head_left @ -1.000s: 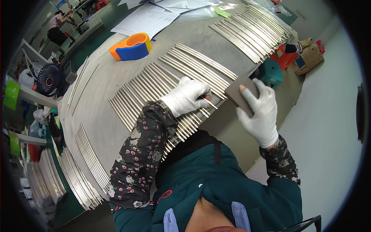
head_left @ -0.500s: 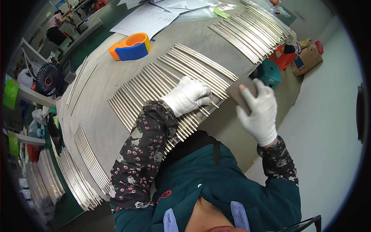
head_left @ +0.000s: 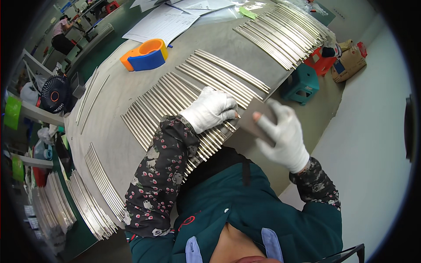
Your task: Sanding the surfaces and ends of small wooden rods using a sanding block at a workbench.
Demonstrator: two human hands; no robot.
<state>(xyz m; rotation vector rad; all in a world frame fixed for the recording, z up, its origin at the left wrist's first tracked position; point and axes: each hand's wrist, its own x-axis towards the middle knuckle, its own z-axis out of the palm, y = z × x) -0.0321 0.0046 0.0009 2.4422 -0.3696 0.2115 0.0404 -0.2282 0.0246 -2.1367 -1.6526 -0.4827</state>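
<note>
Both gloved hands meet: left hand (head_left: 212,109) pinches a thin metal rod (head_left: 228,126), right hand (head_left: 280,133) grips a grey pad (head_left: 254,120) just right.

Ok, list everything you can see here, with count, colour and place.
Rods: many, silver, in rows across the table middle, under the left hand.
More rods: many, silver, far right of the table.
Rod stacks: several, silver, near left edge.
Table: one, grey.
Tape dispenser: one, orange and blue, far side of the table.
Papers: several, white, far edge.
Fan: one, black, left of the table.
Stool: one, teal, on the floor at right.
Pad: one, grey-brown, in the right hand.
Left hand: white glove, on the rods.
Right hand: white glove, gripping the pad.
</note>
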